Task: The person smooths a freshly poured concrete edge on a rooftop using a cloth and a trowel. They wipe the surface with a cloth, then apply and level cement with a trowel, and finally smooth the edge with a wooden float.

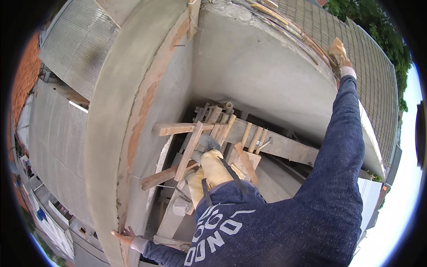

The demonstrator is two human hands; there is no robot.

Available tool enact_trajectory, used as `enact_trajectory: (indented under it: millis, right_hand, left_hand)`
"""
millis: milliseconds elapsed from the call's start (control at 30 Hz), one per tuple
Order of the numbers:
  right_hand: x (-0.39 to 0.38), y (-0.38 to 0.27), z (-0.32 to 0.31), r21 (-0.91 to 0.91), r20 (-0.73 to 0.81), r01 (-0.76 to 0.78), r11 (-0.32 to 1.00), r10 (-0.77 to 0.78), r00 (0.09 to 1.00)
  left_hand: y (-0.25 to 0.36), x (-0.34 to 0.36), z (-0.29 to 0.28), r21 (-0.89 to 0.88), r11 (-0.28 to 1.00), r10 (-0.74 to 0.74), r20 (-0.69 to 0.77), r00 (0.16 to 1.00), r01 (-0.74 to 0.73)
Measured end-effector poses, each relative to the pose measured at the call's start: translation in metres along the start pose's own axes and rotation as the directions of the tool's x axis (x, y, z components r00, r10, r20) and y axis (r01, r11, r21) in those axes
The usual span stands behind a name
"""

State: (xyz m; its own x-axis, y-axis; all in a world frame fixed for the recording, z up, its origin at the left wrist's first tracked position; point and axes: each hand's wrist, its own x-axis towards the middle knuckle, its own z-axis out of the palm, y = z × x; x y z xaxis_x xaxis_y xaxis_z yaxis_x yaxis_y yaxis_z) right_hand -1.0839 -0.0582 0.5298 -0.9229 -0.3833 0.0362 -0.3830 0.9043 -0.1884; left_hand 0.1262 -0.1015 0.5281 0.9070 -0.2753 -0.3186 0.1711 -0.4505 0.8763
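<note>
The grey wall on the right has a rough, bumpy top. Long, thin sticks lie in a bunch along that top edge, some brown and some yellowish.

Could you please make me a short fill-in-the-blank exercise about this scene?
1. In the picture, the left hand, at the grey wall, is lower, while the right hand is ____.
2. The outstretched sleeve is dark ____.
3. The boards near the legs are made of ____.
4. The leaves at upper right are ____.

Missing words: higher; blue; wood; green.
</note>
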Motion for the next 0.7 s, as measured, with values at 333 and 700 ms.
enact_trajectory:
  millis: [333,700]
  right_hand:
    - [-0.032,-0.041,-0.016,-0.142,-0.542,0.096,0.985,-0.159,0.825]
    - [-0.485,-0.338,0.041,0.723,0.162,0.582,0.372,-0.91,0.381]
  left_hand:
    - [-0.003,0.005,0.007,-0.011,1.0,0.012,0.1,0.995,-0.011]
    - [-0.014,-0.032,0.025,-0.08,0.997,0.023,-0.006,1.0,-0.023]
